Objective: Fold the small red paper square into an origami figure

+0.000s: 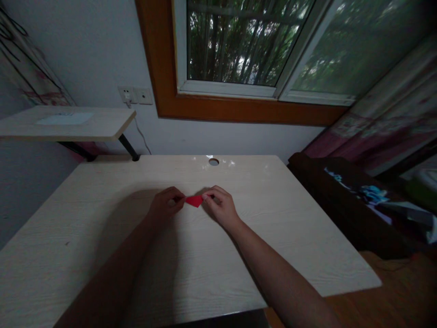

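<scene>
On the desk [273,228], red paper [194,201] pinched from both sides

Near the middle of the desk, the red paper is held between two hands. It is gripped at its 9 o'clock tip by the closed fingers of the left hand [165,204] and at its 3 o'clock edge by the right hand [221,206]. A hole [213,161] is seen at 12 o'clock from the paper, a shelf [68,123] at 10 o'clock.
</scene>
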### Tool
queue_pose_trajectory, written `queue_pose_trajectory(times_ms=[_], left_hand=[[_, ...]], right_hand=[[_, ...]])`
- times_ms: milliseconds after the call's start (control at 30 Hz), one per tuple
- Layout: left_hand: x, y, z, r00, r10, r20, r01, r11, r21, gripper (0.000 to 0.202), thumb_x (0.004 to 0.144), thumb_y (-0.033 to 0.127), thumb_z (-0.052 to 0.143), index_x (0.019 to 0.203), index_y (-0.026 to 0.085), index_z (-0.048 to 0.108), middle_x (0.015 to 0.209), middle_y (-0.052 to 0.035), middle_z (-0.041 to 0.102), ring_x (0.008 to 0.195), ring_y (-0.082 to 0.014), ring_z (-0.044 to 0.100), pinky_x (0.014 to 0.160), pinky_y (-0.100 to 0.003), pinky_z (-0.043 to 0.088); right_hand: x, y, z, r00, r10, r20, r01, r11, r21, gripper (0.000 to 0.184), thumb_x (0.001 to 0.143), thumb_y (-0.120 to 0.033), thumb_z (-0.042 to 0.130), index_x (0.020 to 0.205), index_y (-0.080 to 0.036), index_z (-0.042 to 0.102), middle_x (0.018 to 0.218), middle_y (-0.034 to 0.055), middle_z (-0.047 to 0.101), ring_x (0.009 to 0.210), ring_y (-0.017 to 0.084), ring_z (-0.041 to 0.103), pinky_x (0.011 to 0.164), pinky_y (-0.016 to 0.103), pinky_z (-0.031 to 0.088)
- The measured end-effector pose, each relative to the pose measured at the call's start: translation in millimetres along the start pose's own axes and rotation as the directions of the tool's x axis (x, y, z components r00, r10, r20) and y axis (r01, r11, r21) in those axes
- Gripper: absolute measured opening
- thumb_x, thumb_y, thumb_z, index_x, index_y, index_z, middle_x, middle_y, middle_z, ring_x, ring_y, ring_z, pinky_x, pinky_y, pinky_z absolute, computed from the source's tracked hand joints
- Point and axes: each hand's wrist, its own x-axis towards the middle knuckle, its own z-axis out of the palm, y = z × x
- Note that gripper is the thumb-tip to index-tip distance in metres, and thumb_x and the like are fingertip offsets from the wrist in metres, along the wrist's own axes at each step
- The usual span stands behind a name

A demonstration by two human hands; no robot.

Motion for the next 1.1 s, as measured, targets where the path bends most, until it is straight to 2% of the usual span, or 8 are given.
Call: queue_pose_trajectory(times_ms=[200, 400, 467, 600, 733, 867, 1000, 1100], left_hand=[[1.2, -13.3, -7.9, 0.987, -0.091, -0.129, 0.089, 0.996, -0.020, 0.012, 0.084, 0.023, 0.063, 0.074, 0.016, 0.065, 0.072, -0.0010, 0.063, 0.065, -0.0119, 0.060, 0.063, -0.022, 0.050], [2.9, -18.9, -5.4, 0.972, -0.114, -0.203, 0.099, 0.992, -0.085, 0.013, 0.088, 0.029, 0.062, 0.083, 0.018, 0.068, 0.083, -0.0030, 0.065, 0.074, -0.0132, 0.063, 0.065, -0.022, 0.054], [2.4, -16.1, -1.4, 0.979, -0.102, -0.177, 0.084, 0.991, -0.108, 0.012, 0.088, 0.029, 0.062, 0.089, 0.019, 0.069, 0.087, -0.0038, 0.065, 0.076, -0.0134, 0.064, 0.066, -0.023, 0.055], [-0.1, -9.6, 5.5, 0.999, -0.036, -0.036, 0.032, 0.994, -0.102, 0.014, 0.089, 0.030, 0.063, 0.095, 0.019, 0.070, 0.090, -0.0050, 0.066, 0.076, -0.0135, 0.064, 0.068, -0.024, 0.055], [-1.9, -6.7, 7.0, 0.995, 0.042, 0.088, -0.041, 0.999, -0.011, 0.013, 0.090, 0.026, 0.060, 0.088, 0.018, 0.070, 0.081, -0.0039, 0.066, 0.072, -0.0131, 0.062, 0.069, -0.024, 0.051], [-2.4, -8.2, 7.8, 0.989, 0.097, 0.110, -0.106, 0.991, 0.078, 0.012, 0.090, 0.023, 0.059, 0.086, 0.018, 0.070, 0.081, -0.0046, 0.067, 0.075, -0.0141, 0.062, 0.072, -0.026, 0.050], [-3.0, -12.0, 11.7, 0.975, 0.194, 0.112, -0.211, 0.964, 0.160, 0.012, 0.090, 0.024, 0.060, 0.084, 0.019, 0.069, 0.078, -0.0045, 0.067, 0.074, -0.0144, 0.061, 0.073, -0.027, 0.050], [-3.3, -12.1, 13.3, 0.971, 0.214, 0.104, -0.231, 0.955, 0.187, 0.013, 0.090, 0.025, 0.059, 0.084, 0.019, 0.069, 0.079, -0.0052, 0.067, 0.076, -0.0148, 0.062, 0.075, -0.027, 0.051]], right_hand=[[1.1, 9.8, -7.1, 0.974, 0.133, -0.181, -0.129, 0.991, 0.033, 0.015, 0.090, -0.029, 0.060, 0.079, -0.021, 0.069, 0.077, 0.0020, 0.064, 0.076, 0.017, 0.060, 0.071, 0.030, 0.045], [0.6, 14.6, -5.9, 0.974, 0.170, -0.152, -0.158, 0.984, 0.086, 0.016, 0.090, -0.030, 0.060, 0.079, -0.021, 0.069, 0.078, 0.0017, 0.063, 0.075, 0.017, 0.059, 0.070, 0.029, 0.045], [0.5, 11.8, -3.6, 0.983, 0.144, -0.116, -0.135, 0.988, 0.081, 0.015, 0.090, -0.028, 0.061, 0.080, -0.021, 0.069, 0.077, 0.0017, 0.063, 0.073, 0.016, 0.059, 0.068, 0.028, 0.045], [-0.2, 3.9, 1.1, 0.998, 0.054, -0.017, -0.053, 0.998, 0.038, 0.015, 0.091, -0.029, 0.060, 0.083, -0.022, 0.070, 0.079, 0.0033, 0.065, 0.076, 0.017, 0.061, 0.070, 0.030, 0.047], [-0.8, -0.8, 4.1, 0.997, -0.017, 0.070, 0.015, 1.000, 0.019, 0.014, 0.093, -0.028, 0.059, 0.089, -0.023, 0.071, 0.085, 0.0043, 0.069, 0.083, 0.018, 0.064, 0.076, 0.032, 0.050], [-0.1, -2.0, 6.6, 0.990, -0.094, 0.101, 0.097, 0.995, -0.025, 0.011, 0.091, -0.028, 0.063, 0.098, -0.026, 0.071, 0.096, 0.0054, 0.071, 0.093, 0.020, 0.064, 0.086, 0.037, 0.050], [-0.3, -3.3, 10.1, 0.974, -0.179, 0.139, 0.191, 0.978, -0.081, 0.009, 0.090, -0.027, 0.064, 0.095, -0.026, 0.071, 0.094, 0.0049, 0.071, 0.091, 0.019, 0.064, 0.085, 0.037, 0.049], [-1.3, -4.3, 12.4, 0.967, -0.202, 0.155, 0.220, 0.969, -0.112, 0.008, 0.090, -0.026, 0.063, 0.092, -0.026, 0.071, 0.092, 0.0047, 0.071, 0.088, 0.019, 0.063, 0.084, 0.037, 0.049]])
